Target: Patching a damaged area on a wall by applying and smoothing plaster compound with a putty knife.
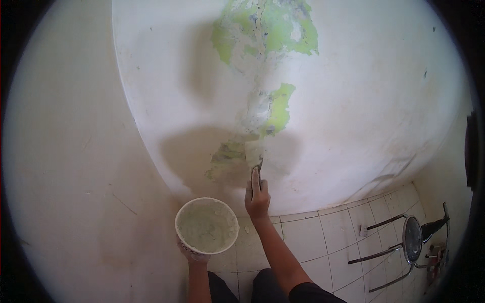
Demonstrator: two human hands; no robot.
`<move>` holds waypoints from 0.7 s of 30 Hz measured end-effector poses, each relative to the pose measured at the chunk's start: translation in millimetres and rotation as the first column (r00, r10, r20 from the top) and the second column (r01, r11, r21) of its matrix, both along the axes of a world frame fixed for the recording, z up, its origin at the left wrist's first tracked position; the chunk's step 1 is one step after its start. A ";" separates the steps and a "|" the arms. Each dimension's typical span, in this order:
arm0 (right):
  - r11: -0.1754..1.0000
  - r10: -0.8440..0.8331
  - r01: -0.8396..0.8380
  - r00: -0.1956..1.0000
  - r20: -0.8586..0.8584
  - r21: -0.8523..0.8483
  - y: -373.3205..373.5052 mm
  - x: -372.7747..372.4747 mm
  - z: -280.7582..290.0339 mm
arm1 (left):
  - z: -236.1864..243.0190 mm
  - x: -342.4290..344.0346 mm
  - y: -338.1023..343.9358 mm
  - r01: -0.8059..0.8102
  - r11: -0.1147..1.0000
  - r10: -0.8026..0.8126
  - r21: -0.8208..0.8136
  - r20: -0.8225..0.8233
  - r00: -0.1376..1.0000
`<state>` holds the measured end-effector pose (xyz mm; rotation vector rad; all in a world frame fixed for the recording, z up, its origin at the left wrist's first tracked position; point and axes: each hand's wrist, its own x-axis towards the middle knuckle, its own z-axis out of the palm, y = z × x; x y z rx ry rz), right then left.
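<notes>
From where I stand, the left hand (192, 254) is curled under the near side of a white tub (177, 225) of pale paste (206, 225), holding it level low beside the wall (353, 111). The right arm stretches up and forward, its hand (257, 201) closed around a scraper (254, 155) with a finger laid along it toward the blade. That blade lies at the wall, just right of the lowest green patch (227, 155).

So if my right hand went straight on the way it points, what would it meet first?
The wall, probably; the scraper in your right hand leads and may be touching it, though depth is unclear.
</notes>
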<state>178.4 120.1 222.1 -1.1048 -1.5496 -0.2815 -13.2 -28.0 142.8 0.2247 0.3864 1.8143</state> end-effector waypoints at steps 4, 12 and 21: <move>0.986 -0.022 0.034 0.997 -0.079 0.162 24.4 -4.3 83.5 | -15.6 -0.9 -1.2 -0.120 0.989 0.141 0.083 -0.319 0.937; 0.995 -0.101 0.101 0.992 -0.079 0.006 29.0 -9.0 51.8 | -8.6 7.6 3.8 -0.231 0.969 0.243 0.082 -0.451 0.859; 0.995 -0.019 0.010 0.996 -0.086 -0.100 -13.9 -9.6 54.3 | -8.8 -4.0 4.4 -0.081 0.996 0.087 0.036 -0.213 0.973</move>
